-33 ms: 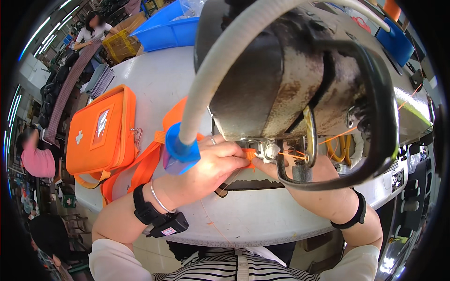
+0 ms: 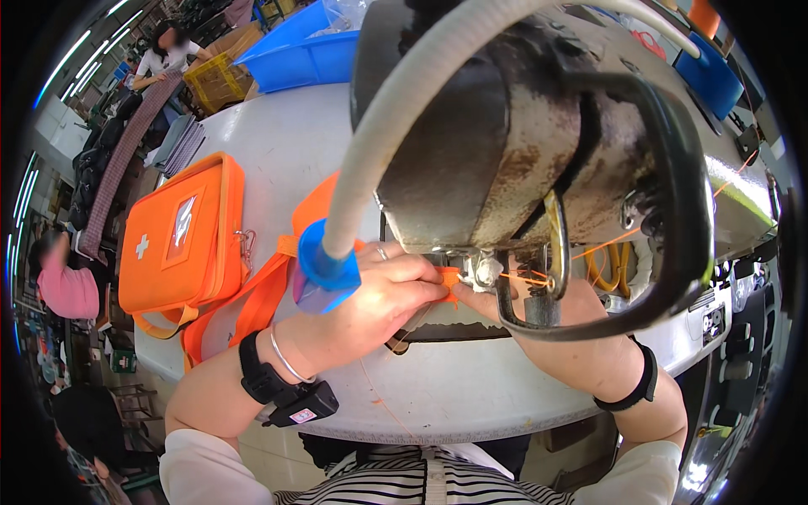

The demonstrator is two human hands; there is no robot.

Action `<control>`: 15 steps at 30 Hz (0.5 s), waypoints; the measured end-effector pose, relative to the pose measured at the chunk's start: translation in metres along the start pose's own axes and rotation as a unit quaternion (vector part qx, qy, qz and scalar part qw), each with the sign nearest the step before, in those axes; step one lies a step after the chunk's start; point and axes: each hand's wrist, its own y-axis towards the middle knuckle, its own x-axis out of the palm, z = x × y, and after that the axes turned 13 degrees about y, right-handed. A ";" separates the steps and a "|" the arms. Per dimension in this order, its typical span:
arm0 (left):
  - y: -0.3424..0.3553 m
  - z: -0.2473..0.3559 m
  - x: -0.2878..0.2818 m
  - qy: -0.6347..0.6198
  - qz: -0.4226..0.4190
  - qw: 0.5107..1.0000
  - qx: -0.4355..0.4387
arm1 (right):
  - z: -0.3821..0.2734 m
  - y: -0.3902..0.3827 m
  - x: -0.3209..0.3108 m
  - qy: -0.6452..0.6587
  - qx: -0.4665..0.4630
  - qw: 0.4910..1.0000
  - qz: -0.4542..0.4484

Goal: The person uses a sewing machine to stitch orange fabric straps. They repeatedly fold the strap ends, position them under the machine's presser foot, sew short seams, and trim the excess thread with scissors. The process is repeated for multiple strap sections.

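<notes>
Below the head of a sewing machine (image 2: 471,168), a short piece of orange webbing strap (image 2: 451,286) lies at the needle area. My left hand (image 2: 379,290) is closed, its fingertips pressing the strap from the left. From the right, my right hand (image 2: 582,301) pinches the strap near its thumb tip; its other fingers are partly hidden behind the machine's needle bar and black guard (image 2: 665,311). Orange thread (image 2: 610,244) runs into the machine. An orange bag (image 2: 160,261) with a white cross lies left of my hands, its long strap (image 2: 261,295) trailing towards them.
A pale flexible hose (image 2: 412,84) with a blue end (image 2: 328,261) arches in front of the machine, over my left hand. A blue bin (image 2: 303,55) stands at the table's far side. Thread spools (image 2: 736,370) line the right. Other people sit at the far left.
</notes>
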 end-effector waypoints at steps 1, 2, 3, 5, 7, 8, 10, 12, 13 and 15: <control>0.000 0.001 -0.001 0.013 -0.005 1.000 0.002 | -0.001 -0.001 -0.001 -0.014 0.001 1.000 -0.001; 0.001 0.000 0.000 0.009 0.004 1.000 0.004 | 0.001 -0.001 0.001 -0.022 -0.001 1.000 0.002; 0.001 -0.002 0.003 0.005 0.014 1.000 0.006 | 0.008 -0.002 0.004 -0.029 -0.002 1.000 0.005; 0.001 -0.006 0.007 0.002 0.026 1.000 0.006 | 0.011 -0.001 0.004 -0.044 -0.016 0.999 0.003; 0.000 -0.011 0.009 0.007 0.035 0.999 0.003 | 0.010 0.003 0.000 -0.061 -0.041 0.997 -0.008; 0.000 -0.011 0.009 0.021 0.031 0.999 0.002 | 0.009 0.004 0.001 -0.059 -0.045 0.997 0.000; 0.002 -0.011 0.007 0.011 0.025 1.000 -0.001 | 0.007 0.008 0.003 -0.057 -0.051 0.997 0.016; 0.004 -0.011 0.007 0.012 0.034 0.999 0.001 | 0.004 0.008 -0.001 -0.067 0.012 0.997 -0.047; 0.004 -0.013 0.008 0.019 0.044 0.999 0.003 | 0.003 0.009 -0.002 -0.069 0.022 0.996 -0.055; 0.003 -0.014 0.009 0.031 0.062 0.998 0.004 | 0.000 0.012 -0.002 -0.072 0.020 0.996 -0.049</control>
